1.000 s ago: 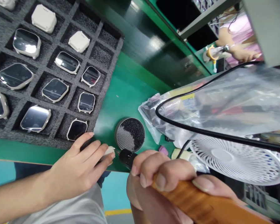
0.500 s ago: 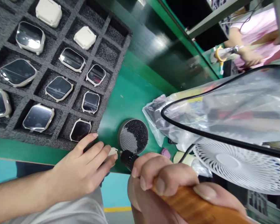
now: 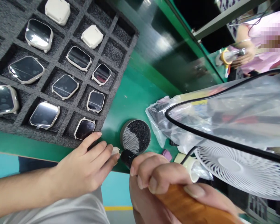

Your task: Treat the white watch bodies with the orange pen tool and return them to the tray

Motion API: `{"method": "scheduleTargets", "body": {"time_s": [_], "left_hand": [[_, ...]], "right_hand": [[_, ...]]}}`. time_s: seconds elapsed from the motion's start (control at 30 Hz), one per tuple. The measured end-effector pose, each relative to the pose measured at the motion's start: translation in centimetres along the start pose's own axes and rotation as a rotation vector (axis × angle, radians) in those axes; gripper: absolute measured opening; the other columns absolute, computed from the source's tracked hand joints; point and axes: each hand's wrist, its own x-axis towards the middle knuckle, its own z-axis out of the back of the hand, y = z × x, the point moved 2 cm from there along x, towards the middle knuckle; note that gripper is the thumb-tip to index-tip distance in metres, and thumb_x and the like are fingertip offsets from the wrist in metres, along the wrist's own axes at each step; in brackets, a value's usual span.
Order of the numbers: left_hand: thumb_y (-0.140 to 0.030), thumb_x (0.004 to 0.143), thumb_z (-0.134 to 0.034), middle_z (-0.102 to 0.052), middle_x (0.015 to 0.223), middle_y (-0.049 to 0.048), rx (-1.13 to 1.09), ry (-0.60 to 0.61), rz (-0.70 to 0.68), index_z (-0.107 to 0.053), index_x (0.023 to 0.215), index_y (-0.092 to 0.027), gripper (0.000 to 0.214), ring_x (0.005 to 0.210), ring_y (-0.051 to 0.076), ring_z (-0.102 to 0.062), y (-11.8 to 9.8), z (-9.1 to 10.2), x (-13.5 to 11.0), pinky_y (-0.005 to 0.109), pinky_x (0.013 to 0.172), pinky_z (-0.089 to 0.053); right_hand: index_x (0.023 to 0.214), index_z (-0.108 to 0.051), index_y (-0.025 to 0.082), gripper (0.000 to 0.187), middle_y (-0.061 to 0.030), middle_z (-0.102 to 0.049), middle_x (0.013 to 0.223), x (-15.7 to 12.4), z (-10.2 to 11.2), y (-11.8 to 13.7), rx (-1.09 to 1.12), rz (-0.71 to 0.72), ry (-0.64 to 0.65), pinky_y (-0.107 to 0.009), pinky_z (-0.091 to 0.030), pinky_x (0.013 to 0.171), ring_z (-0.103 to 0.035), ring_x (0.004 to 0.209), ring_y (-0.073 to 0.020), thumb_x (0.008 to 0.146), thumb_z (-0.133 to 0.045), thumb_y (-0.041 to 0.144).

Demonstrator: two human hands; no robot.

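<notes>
My left hand point(image 3: 90, 163) is closed around a small off-white watch case point(image 3: 116, 151), mostly hidden by the fingers. My right hand point(image 3: 158, 177) grips an electric screwdriver with an orange-brown body point(image 3: 189, 203) and a black nose. The driver's tip meets the edge of the watch case, though the exact contact point is too small to make out. Just beyond the tip stands a round screw dish point(image 3: 135, 136), its grey perforated surface partly covered by tiny black screws. By my left fingertips, a square-faced watch point(image 3: 84, 129) lies in the corner compartment of a dark foam tray point(image 3: 67, 141).
More off-white watches, some face up and some face down, fill several tray compartments. Right of the dish lie a clear plastic bag point(image 3: 191, 115), a black cable point(image 3: 200, 133), a purple block point(image 3: 166, 154) and a white fan point(image 3: 233, 168). Across the bench a co-worker's hand point(image 3: 246, 56) holds something.
The bench scene has shifted slightly to the right in view. My hands, watch case and screwdriver keep nearly the same arrangement. The co-worker's hand and held item have moved a little.
</notes>
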Motion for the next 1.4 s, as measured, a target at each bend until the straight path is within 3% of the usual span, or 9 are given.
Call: {"method": "scheduleTargets", "body": {"time_s": [0.17,0.3,0.47,0.53,0.73,0.87,1.1,1.23,1.4], "left_hand": [[-0.019,0.102,-0.056,-0.073,0.122,0.0097,0.019,-0.012,-0.003,-0.075,0.125,-0.016,0.030,0.112,0.026,-0.061,0.0,-0.1,-0.1,0.057,0.124,-0.031],[-0.026,0.104,-0.060,-0.073,0.123,0.0081,0.052,0.000,-0.001,-0.073,0.130,-0.017,0.031,0.115,0.026,-0.060,0.0,-0.2,-0.1,0.058,0.124,-0.031],[-0.019,0.104,-0.051,-0.066,0.145,0.0102,0.031,0.069,-0.105,-0.068,0.138,-0.013,0.039,0.127,0.030,-0.058,0.0,-0.1,-0.1,0.062,0.124,-0.030],[-0.020,0.104,-0.052,-0.067,0.143,0.0099,0.042,0.056,-0.087,-0.069,0.136,-0.014,0.037,0.126,0.029,-0.059,0.0,-0.2,-0.1,0.061,0.125,-0.031],[-0.041,0.105,-0.063,-0.070,0.135,0.0102,0.077,0.031,-0.041,-0.070,0.135,-0.015,0.040,0.125,0.028,-0.061,-0.2,-0.4,-0.1,0.058,0.125,-0.034],[-0.028,0.106,-0.053,-0.065,0.147,0.0110,0.016,0.064,-0.078,-0.069,0.135,-0.014,0.036,0.131,0.031,-0.058,-0.2,-0.2,-0.2,0.061,0.126,-0.030],[-0.031,0.101,-0.069,-0.072,0.131,0.0100,0.002,0.007,-0.040,-0.074,0.126,-0.016,0.030,0.119,0.028,-0.062,-0.1,-0.2,-0.3,0.059,0.124,-0.035],[-0.033,0.101,-0.071,-0.072,0.126,0.0106,-0.002,-0.008,-0.035,-0.075,0.122,-0.015,0.028,0.116,0.028,-0.062,-0.2,-0.2,-0.1,0.059,0.123,-0.036],[-0.033,0.101,-0.071,-0.072,0.127,0.0106,0.004,-0.002,-0.033,-0.075,0.123,-0.016,0.029,0.118,0.028,-0.062,-0.1,-0.2,0.0,0.058,0.124,-0.037]], "right_hand": [[0.115,-0.065,0.041,0.050,-0.0022,-0.061,0.094,0.3,0.9,1.4,-0.021,-0.028,-0.047,-0.048,-0.056,0.060,-0.066,0.084,-0.0288,0.073,-0.081,0.064],[0.113,-0.064,0.038,0.050,0.0008,-0.057,0.085,1.0,0.0,1.7,-0.022,0.061,-0.130,-0.041,-0.051,0.056,-0.061,0.073,-0.0222,0.076,-0.077,0.070],[0.110,-0.064,0.028,0.055,0.0031,-0.054,0.077,1.6,-1.4,0.8,0.120,0.226,-0.414,-0.037,-0.045,0.049,-0.051,0.057,-0.0145,0.097,-0.040,0.075],[0.111,-0.063,0.028,0.058,0.0025,-0.056,0.079,1.6,-1.7,0.5,0.129,0.198,-0.389,-0.038,-0.046,0.050,-0.054,0.058,-0.0153,0.099,-0.030,0.074],[0.114,-0.062,0.029,0.057,0.0026,-0.054,0.081,1.3,-1.8,0.2,0.130,0.186,-0.386,-0.037,-0.044,0.053,-0.052,0.061,-0.0155,0.095,-0.042,0.078],[0.110,-0.066,0.028,0.062,0.0012,-0.056,0.077,1.7,-1.9,0.4,0.153,0.175,-0.426,-0.037,-0.045,0.051,-0.050,0.058,-0.0155,0.097,-0.031,0.078],[0.112,-0.063,0.026,0.033,0.0051,-0.061,0.079,1.0,-1.2,2.4,0.058,0.205,-0.288,-0.035,-0.054,0.050,-0.058,0.059,-0.0126,0.103,-0.048,0.054],[0.124,-0.057,0.030,0.029,0.0077,-0.059,0.077,0.1,0.1,0.6,0.077,0.309,-0.085,-0.031,-0.052,0.043,-0.057,0.051,-0.0105,0.103,-0.048,0.048],[0.129,-0.055,0.036,0.032,0.0086,-0.055,0.072,0.0,1.5,-1.1,0.087,0.318,-0.016,-0.030,-0.051,0.040,-0.054,0.044,-0.0100,0.104,-0.043,0.053]]}}
